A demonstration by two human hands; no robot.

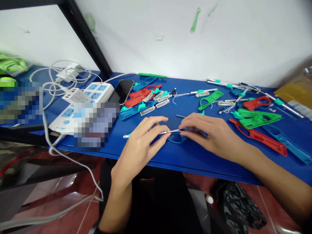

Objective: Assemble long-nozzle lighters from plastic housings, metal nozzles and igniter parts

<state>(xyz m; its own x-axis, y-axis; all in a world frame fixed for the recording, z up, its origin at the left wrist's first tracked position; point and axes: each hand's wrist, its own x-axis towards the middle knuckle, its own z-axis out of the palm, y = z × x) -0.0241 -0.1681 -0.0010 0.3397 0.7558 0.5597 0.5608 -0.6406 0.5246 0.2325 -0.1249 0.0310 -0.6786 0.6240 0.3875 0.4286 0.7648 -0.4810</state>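
Note:
Between my hands runs a thin pair of white wires [174,131] with small dark and metal ends. My left hand [143,139] pinches one end between thumb and fingers. At the other end, my right hand [207,131] grips the wires near a small black piece. Under them lies a blue plastic part [176,139] with a looped frame, partly covered by my right hand. A thin metal rod [180,116] pokes out beyond my right fingers. Left of my left hand, a silvery tip with a teal band [126,136] shows on the table.
Red, green and blue plastic handle shells, such as a red shell [260,138], lie about the blue table [156,159]. Telescopic metal rods [278,100] and clear tubes [147,110] lie among them. A white power strip [103,92], a black phone [123,89] and cables stand left.

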